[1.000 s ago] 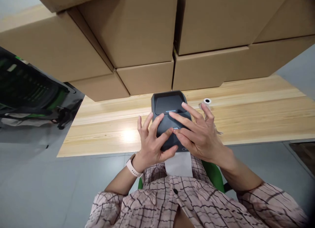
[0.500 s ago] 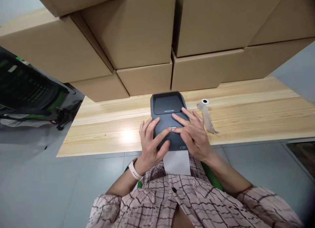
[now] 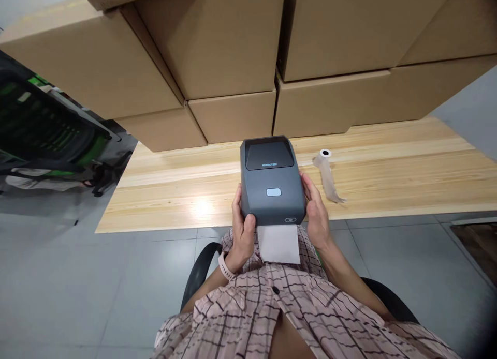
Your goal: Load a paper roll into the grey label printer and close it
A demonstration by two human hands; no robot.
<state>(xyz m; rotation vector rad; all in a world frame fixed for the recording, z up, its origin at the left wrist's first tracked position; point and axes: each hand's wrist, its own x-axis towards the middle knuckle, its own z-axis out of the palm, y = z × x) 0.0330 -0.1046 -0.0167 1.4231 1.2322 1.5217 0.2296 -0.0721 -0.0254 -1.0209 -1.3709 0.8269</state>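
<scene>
While sitting between two black armrests [image 3: 197, 276] in one plaid shirt [image 3: 256, 312], reaches forward with both forearms low and angled inward toward the middle. Wears one pale wristband [image 3: 225, 267] at the left wrist. Clamps one dark grey printer [image 3: 274, 208] from both sides. Sets the left hand [image 3: 243, 229] against the near left side, with fingers straight along the casing and thumb on the near left corner. Presses the right hand [image 3: 317, 214] to the opposite side, with fingers pointing away along the casing and palm turned inward, level with the front corner. Leaves one white sheet of paper [image 3: 278, 245] hanging from the front of the printer, over the lap, between the wrists. Keeps the printer upright at the near edge of the wooden surface [image 3: 174, 188], with one pale blue button [image 3: 274, 192] and one dark panel [image 3: 267, 154] uppermost. Cannot tell about the contact underneath. Has one small paper roll [image 3: 325, 153] to the right, apart from the right hand, with one loose strip [image 3: 330, 183] trailing back toward the near edge. Farther off, faces several cardboard boxes [image 3: 233, 43] along the back, too cropped for a sure count. At far left, has one dark chair [image 3: 42, 126] with green parts on the grey floor [image 3: 147, 292].
</scene>
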